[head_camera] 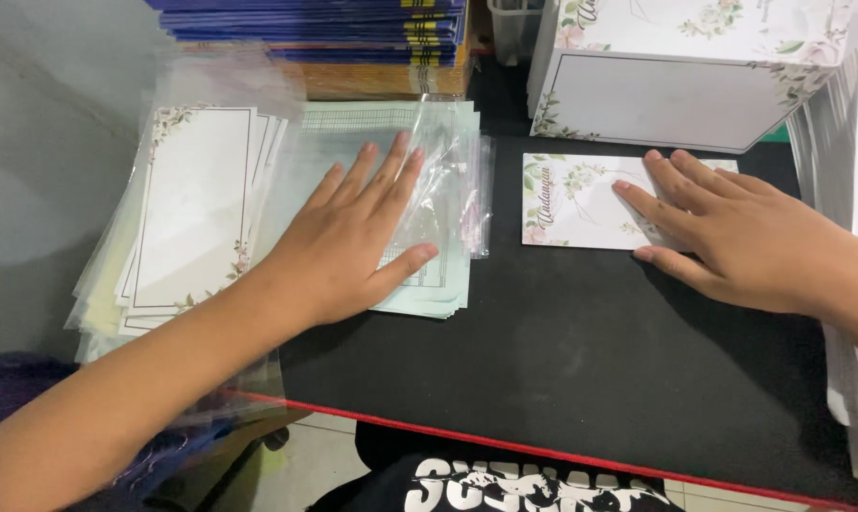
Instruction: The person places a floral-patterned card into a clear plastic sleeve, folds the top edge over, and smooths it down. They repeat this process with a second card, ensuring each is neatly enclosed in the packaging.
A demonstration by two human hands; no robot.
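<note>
Left hand lies flat, fingers spread, on clear sleeves; right hand, open, gripping nothing, presses one unsleeved card (sleeved cards stacked left).

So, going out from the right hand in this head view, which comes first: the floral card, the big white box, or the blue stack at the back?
1. Floral card: under the right hand, touching it.
2. White box: just behind the hand, top right.
3. Blue stack: far back, on the left.
</note>
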